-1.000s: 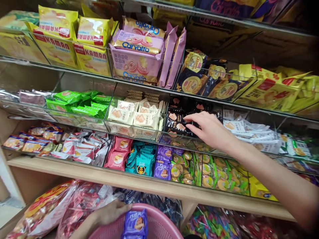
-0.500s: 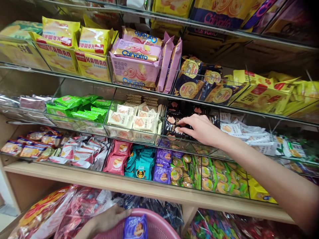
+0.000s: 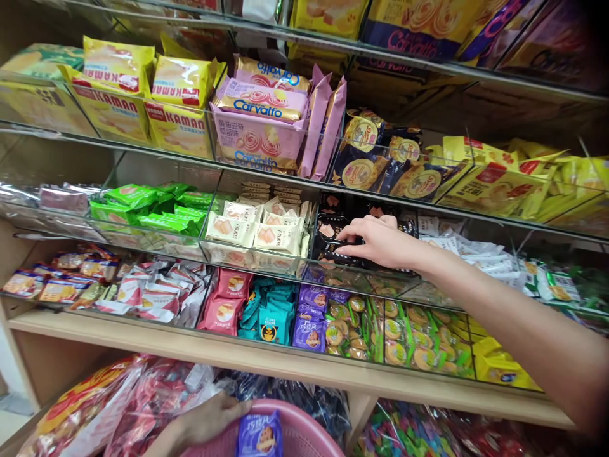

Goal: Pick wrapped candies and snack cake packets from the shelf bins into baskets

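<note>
Just right of centre, the right hand [image 3: 375, 241] is placed at black packets [image 3: 327, 230], fingers curved; whether one is gripped cannot be told. At bottom centre, a pink basket [image 3: 308, 428], with a purple packet [image 3: 259, 435], is held by the left hand [image 3: 214, 414].

KAMAN — yellow packs [image 3: 114, 113] | Carvalfo, 黄油曲奇 草莓味 — lilac packs [image 3: 259, 136] | Carvalfo, navy-and-yellow pack [image 3: 413, 26] above | 巧旋风, purple packet [image 3: 259, 435] in pink basket [image 3: 307, 424], likewise purple shelf packets [image 3: 309, 331] | cream packets [image 3: 278, 237], perhaps 千层蛋糕, too small for certainty
</note>
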`<state>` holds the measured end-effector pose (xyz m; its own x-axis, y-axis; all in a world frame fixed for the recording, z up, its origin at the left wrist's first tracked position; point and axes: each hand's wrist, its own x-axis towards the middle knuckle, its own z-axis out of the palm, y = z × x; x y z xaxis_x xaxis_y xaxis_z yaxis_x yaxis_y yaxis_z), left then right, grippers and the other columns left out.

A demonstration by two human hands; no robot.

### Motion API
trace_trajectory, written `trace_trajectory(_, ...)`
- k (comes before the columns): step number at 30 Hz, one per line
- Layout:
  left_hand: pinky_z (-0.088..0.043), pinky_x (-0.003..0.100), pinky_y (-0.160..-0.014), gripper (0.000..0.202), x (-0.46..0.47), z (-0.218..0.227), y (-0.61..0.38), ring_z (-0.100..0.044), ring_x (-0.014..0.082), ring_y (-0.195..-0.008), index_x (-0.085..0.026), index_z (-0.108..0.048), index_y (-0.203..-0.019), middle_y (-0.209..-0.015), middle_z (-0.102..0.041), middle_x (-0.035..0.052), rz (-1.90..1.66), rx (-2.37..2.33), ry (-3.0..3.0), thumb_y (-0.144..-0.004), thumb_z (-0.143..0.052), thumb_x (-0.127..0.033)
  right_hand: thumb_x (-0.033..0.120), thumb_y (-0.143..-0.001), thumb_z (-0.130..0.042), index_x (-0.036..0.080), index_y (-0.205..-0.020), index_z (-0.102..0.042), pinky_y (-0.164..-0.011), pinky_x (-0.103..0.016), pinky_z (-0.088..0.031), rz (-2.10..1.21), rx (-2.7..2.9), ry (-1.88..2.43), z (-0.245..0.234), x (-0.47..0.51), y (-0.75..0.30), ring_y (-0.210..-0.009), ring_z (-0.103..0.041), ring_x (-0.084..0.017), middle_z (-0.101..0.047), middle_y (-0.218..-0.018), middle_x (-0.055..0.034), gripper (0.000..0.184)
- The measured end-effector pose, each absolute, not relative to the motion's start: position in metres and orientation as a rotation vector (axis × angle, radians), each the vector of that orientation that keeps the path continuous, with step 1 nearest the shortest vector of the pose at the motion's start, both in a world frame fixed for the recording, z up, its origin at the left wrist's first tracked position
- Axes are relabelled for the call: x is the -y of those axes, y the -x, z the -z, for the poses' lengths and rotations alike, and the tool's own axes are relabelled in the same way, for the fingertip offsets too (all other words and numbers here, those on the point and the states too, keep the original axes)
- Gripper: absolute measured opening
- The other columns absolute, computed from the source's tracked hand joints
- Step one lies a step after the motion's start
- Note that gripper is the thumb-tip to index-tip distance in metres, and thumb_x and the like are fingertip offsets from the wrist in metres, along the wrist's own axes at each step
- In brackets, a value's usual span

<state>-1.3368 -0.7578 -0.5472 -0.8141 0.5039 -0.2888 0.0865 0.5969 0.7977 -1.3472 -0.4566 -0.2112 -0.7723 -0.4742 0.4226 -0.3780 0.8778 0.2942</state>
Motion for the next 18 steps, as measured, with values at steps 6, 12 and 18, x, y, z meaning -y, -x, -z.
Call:
trace_trajectory(6, -0.028, 0.026, -0.057, 0.064, 0.759, 0.548, 1.336, -0.029, 0.0126, -0.059, -0.021, -0.039, -0.059, -0.061, -0.034, -0.0029, -1.122, -2.33, -0.488, -0.071, -0.034, -0.083, 0.042, -0.084, -0.059, 0.021, -0.078, -0.07, -0.078, -0.039, -0.034, 0.131, 2.496, -0.622, 0.204, 0.452, 1.343, -0.087, -0.058, -0.023, -0.07, -0.087, -0.0034, 0.025)
trace_trajectory(12, -0.026, 0.027, -0.056, 0.064, 0.759, 0.545, 1.335, -0.028, 0.012, -0.058, -0.021, -0.036, -0.058, -0.061, -0.033, -0.0032, -1.097, -2.34, -0.478, -0.071, -0.033, -0.083, 0.047, -0.079, -0.064, 0.021, -0.083, -0.07, -0.064, -0.032, -0.045, -0.678, 2.311, -0.589, 0.207, 0.446, 1.315, -0.065, -0.061, -0.016, -0.072, -0.078, -0.002, 0.027)
trace_trajectory(18, -0.025, 0.027, -0.056, 0.062, 0.758, 0.544, 1.336, -0.028, 0.0118, -0.059, -0.02, -0.038, -0.058, -0.061, -0.033, -0.0036, -1.088, -2.331, -0.494, -0.073, -0.034, -0.081, 0.045, -0.074, -0.07, 0.022, -0.083, -0.068, -0.08, -0.035, -0.053, -1.523, 2.193, -0.47, 0.278, 0.47, 1.26, -0.082, -0.066, -0.019, -0.073, -0.086, -0.0038, 0.025)
